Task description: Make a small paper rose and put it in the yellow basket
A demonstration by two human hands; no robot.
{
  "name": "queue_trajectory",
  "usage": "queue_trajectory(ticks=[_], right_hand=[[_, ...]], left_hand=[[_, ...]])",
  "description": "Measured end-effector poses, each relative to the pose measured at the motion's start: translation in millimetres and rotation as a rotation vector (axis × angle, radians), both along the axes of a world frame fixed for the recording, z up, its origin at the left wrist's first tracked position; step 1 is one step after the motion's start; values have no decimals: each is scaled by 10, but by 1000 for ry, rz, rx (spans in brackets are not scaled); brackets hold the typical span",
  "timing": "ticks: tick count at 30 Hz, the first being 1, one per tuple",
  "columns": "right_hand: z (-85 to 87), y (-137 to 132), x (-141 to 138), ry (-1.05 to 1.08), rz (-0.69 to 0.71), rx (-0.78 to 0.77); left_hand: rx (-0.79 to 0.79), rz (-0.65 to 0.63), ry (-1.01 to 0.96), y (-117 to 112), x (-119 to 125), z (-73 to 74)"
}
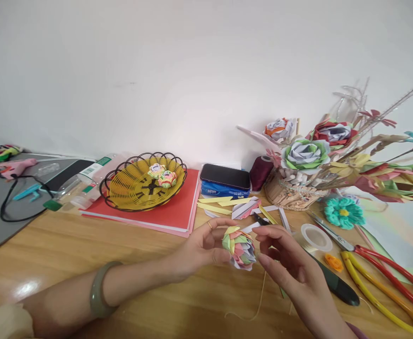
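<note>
My left hand (206,247) holds a paper flower (239,248) between thumb and fingers, with petals of folded yellow, pink, green and white paper. On the flower's right side my right hand (289,259) has its thumb and fingers apart, close to the petals; whether the fingertips touch them I cannot tell. A thin pale thread (261,296) lies on the table below the hands. Just beyond them are scattered yellow and white paper strips (223,207).
A yellow woven basket (128,188) with two small paper flowers stands on red paper (188,202). A phone (225,176) lies on a blue packet (223,189). At right are scissors (379,263), a tape roll (315,237) and a pot (291,195) of paper flowers.
</note>
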State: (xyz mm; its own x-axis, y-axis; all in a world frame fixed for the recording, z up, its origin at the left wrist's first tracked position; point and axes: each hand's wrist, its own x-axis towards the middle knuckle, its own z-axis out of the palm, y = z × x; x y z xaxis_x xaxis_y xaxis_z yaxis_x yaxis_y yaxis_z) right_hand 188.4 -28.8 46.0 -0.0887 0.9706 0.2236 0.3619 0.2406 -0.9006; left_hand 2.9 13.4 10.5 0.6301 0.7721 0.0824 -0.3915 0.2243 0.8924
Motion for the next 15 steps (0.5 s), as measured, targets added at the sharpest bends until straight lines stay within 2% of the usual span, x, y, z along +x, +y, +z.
queue_trajectory(ticks=[7, 12, 15], right_hand=[[-45, 12, 14, -19, 47, 30], [-47, 23, 17, -77, 66, 130], [-37, 35, 18, -79, 86, 168]], left_hand=[[-82, -114, -31, -26, -32, 20], [-116, -174, -43, 2, -51, 63], [-189, -242, -32, 32, -67, 59]])
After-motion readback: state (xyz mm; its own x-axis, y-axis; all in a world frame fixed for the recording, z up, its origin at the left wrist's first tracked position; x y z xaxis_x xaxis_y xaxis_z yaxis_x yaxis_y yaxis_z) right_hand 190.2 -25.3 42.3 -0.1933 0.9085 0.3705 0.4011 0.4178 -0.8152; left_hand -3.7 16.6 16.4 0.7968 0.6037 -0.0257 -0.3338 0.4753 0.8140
